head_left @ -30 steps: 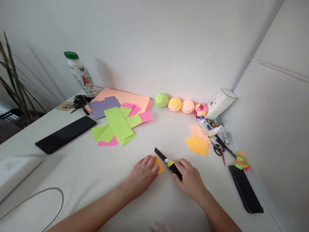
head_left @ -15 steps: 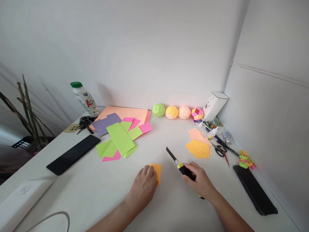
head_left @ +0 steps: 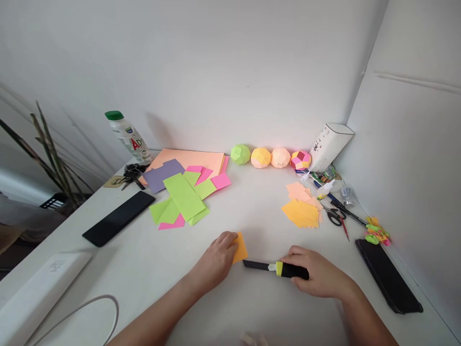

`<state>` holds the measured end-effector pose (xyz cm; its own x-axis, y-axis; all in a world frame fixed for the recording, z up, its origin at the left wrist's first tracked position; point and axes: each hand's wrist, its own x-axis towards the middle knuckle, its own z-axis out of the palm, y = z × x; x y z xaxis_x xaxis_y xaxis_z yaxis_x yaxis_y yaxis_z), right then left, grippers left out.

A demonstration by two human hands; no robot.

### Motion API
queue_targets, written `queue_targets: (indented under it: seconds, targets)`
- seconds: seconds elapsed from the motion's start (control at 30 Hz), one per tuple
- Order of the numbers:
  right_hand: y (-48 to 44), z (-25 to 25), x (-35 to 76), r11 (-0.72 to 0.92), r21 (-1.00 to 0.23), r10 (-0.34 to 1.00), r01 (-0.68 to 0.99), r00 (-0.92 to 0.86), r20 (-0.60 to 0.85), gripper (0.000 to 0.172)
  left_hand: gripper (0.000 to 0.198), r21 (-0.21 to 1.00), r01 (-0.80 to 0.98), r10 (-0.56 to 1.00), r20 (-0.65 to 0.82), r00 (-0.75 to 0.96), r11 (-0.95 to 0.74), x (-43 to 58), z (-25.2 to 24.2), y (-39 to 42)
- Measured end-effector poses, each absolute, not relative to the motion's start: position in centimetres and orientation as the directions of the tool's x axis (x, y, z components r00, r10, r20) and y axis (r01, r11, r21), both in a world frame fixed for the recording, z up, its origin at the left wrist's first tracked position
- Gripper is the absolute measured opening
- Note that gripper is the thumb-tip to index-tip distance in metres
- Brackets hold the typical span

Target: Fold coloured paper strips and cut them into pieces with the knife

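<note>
My left hand (head_left: 216, 259) is closed on a small orange paper piece (head_left: 241, 249), whose right part sticks out past the fingers. In my right hand (head_left: 319, 271) is a black and yellow utility knife (head_left: 288, 270), gripped by the handle. Its long dark blade (head_left: 256, 265) is out and points left, the tip close to the lower edge of the orange paper. I cannot tell whether the tip touches it. Orange paper pieces (head_left: 301, 214) and peach ones lie in a pile beyond my right hand.
Green paper sheets (head_left: 183, 197) lie at the left among pink and purple ones. A row of faceted paper balls (head_left: 260, 157) stands by the wall. Scissors (head_left: 334, 217), a glue bottle (head_left: 325, 189) and a black case (head_left: 389, 276) are at the right. A black phone-like slab (head_left: 118, 218) rests left.
The knife has swung from pointing up and left to nearly level, its tip now near the orange paper. My left hand has turned the paper and tilted it. The view has shifted slightly.
</note>
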<state>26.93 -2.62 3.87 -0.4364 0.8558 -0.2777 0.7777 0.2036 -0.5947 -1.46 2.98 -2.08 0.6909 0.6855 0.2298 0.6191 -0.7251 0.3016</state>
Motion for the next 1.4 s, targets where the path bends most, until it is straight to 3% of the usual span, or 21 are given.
queue_targets:
  seconds: [0.13,0.27,0.4,0.8,0.93,1.13,1.4]
  targets:
    - [-2.7,3.9,26.8,0.208,-0.596,0.853,0.776,-0.442,-0.278,0.05,0.024,0.372,0.61,0.696,0.168,0.698,-0.7,-1.4,-1.4,3.2]
    - [-2.7,3.9,26.8,0.202,-0.599,0.857,0.775,-0.436,-0.275,0.047,0.008,0.414,0.603,0.702,0.14,0.699,-0.682,-1.5,-1.0,3.3]
    - [-2.7,3.8,26.8,0.196,-0.608,0.863,0.77,-0.429,-0.265,0.045,0.019,0.426,0.596,0.701,0.145,0.698,-0.681,-1.8,-1.2,3.4]
    - [-2.7,3.9,26.9,0.194,-0.602,0.859,0.775,-0.431,-0.278,0.046,0.02,0.516,0.566,0.716,0.141,0.684,-0.643,-2.4,-1.1,3.9]
    - [-2.7,4.0,27.0,0.193,-0.601,0.853,0.776,-0.436,-0.289,0.047,0.013,0.489,0.566,0.709,0.17,0.684,-0.663,-2.3,-1.1,3.9]
    - [-2.7,3.9,27.1,0.2,-0.6,0.85,0.774,-0.442,-0.286,0.048,0.03,0.339,0.583,0.662,0.198,0.723,-0.738,-1.9,-1.5,4.1]
    - [-2.9,4.3,26.7,0.195,-0.6,0.843,0.776,-0.445,-0.302,0.049,0.031,0.271,0.598,0.655,0.247,0.714,-0.754,-1.8,-2.2,4.0]
